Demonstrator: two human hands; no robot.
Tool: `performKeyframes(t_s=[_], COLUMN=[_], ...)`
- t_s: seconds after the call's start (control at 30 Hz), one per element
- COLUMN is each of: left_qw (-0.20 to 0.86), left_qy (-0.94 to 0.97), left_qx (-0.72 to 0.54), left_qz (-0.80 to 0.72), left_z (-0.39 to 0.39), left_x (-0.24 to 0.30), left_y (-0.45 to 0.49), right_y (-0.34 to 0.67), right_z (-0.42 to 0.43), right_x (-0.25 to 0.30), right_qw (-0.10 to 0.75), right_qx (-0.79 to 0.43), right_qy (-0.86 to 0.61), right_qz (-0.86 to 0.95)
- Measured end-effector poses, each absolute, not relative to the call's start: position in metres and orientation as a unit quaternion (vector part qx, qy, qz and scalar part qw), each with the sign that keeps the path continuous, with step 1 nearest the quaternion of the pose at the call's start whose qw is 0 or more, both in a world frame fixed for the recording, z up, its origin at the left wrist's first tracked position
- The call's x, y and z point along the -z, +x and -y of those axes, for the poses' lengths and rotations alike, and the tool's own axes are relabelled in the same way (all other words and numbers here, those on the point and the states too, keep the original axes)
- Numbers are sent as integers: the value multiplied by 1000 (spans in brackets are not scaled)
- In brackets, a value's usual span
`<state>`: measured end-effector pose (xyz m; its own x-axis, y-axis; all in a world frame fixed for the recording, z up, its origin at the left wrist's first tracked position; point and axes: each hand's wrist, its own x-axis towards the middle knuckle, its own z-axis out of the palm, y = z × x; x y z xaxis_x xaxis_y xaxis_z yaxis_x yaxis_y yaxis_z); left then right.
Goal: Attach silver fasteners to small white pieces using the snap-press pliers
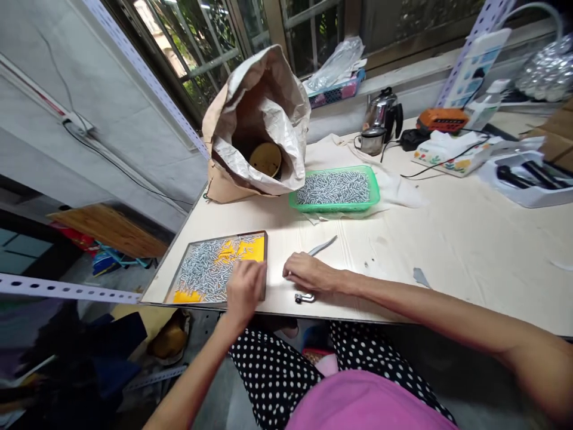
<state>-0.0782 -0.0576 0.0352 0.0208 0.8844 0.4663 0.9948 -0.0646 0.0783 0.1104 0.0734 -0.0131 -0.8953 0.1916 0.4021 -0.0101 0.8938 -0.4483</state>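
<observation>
left hand at right side of shallow yellow-bottomed tray, fingers curled in; can't tell if it pinches anything, fingertips hidden. right hand low over the tabletop, fingers bent with tips bunched; can't tell if anything is between them. small silver metal fitting with dark end lies just beside it, near the table edge; grey strip-like piece sticks out behind the knuckles. loose silver screws in the tray, heaped thickest at left, yellow base showing upper right and lower left. farther back, green plastic basket full of similar screws, next to open paper sack on its left. back right: metal kettle, orange battery pack, tissue pack.
</observation>
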Motion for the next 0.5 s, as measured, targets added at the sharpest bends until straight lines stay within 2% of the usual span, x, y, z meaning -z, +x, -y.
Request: performKeyframes(t_s=[0.13, 0.2, 0.27, 0.37, 0.5], left_qw=[101, 75, 50, 27, 15], left_qy=[-662, -669, -678, -692, -701], left_qx=[73, 5, -46, -72, -75], left_qz=[739, 740, 732, 718, 709], left_z=[11, -5, -14, -21, -28], left_x=[-32, -29, -28, -28, -25], left_y=[-140, -153, -158, -162, -165], right_y=[133, 151, 171, 194, 206], right_z=[-120, -161, -198, -220, -167], right_x=[-34, -57, -68, -54, -12], right_qw=[426, 468, 435, 328, 250], right_qx=[-235, -199, -159, -95, -126], right_qy=[-210, -320, -385, -427, -343], right_qz=[848, 799, 798, 837, 896])
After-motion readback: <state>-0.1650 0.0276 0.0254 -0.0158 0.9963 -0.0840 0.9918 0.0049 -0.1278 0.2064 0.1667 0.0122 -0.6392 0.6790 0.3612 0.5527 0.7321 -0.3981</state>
